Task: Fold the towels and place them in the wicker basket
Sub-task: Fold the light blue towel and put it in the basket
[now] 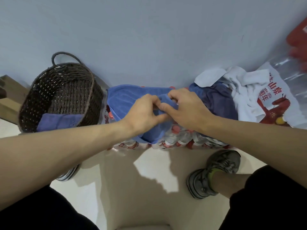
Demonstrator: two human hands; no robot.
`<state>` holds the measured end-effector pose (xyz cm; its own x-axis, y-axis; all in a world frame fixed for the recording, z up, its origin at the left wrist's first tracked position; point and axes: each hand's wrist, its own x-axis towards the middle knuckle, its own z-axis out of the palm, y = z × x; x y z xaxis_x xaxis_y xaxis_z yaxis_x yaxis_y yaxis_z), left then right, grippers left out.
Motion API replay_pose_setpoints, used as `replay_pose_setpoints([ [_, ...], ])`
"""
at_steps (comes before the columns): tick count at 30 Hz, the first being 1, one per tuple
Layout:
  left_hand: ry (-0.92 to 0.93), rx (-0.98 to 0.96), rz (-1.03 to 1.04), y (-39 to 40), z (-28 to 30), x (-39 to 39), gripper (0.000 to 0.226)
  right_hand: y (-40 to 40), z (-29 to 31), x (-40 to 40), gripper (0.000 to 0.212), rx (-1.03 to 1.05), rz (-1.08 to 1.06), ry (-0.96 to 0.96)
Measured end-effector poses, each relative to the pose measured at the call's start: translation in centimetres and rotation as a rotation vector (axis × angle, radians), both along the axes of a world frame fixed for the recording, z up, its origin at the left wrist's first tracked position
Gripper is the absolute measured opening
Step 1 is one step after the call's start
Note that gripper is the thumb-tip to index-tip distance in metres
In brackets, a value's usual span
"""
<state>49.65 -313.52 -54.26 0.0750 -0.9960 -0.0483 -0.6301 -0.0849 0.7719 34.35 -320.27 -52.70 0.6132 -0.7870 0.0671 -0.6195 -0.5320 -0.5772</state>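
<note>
Blue terry, a towel, lay spread over packs of red-capped water bottles by the far wall. The left hand and right hand met at its middle, each pinching a fold of cloth. Left stood the wicker basket with one folded towel inside; right, an unfolded pile.

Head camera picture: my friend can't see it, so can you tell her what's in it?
Two hands, left and right, pinch a blue towel spread over a pack of red-capped water bottles. To the left stands a dark wicker basket with one folded blue towel inside; to the right lies a heap of dark blue and white towels.
</note>
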Motion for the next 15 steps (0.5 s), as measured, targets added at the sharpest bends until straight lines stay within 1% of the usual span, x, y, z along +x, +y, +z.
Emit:
replay_pose_setpoints([
  [2, 0.040, 0.006, -0.004, -1.2, 0.6, 0.9, 0.031, -0.4, 0.4, 0.4, 0.027, 0.075, -0.015, -0.065],
  [4, 0.069, 0.020, -0.042, -1.8, 1.0, 1.6, 0.025, -1.0, 0.8, 0.2, 0.024, 0.246, -0.024, -0.164],
  [5, 0.090, 0.020, -0.055, -2.0, 1.1, 1.8, 0.023, -1.4, 1.0, 0.0, 0.026, 0.333, -0.011, -0.183],
  [7, 0.170, 0.023, -0.052, -2.3, 1.4, 2.2, 0.024, -1.9, 0.7, -0.6, 0.036, 0.462, 0.033, -0.136],
  [8, 0.207, 0.027, -0.035, -2.5, 1.5, 2.3, 0.024, -2.1, 0.4, -0.9, 0.036, 0.495, 0.068, -0.090],
  [11, 0.254, 0.039, -0.005, -2.9, 1.8, 2.5, 0.023, -1.8, -0.5, -1.5, 0.017, 0.527, 0.150, 0.022],
  [15, 0.246, 0.038, 0.004, -3.0, 1.8, 2.6, 0.023, -1.5, -0.7, -1.7, 0.016, 0.517, 0.235, 0.122],
])
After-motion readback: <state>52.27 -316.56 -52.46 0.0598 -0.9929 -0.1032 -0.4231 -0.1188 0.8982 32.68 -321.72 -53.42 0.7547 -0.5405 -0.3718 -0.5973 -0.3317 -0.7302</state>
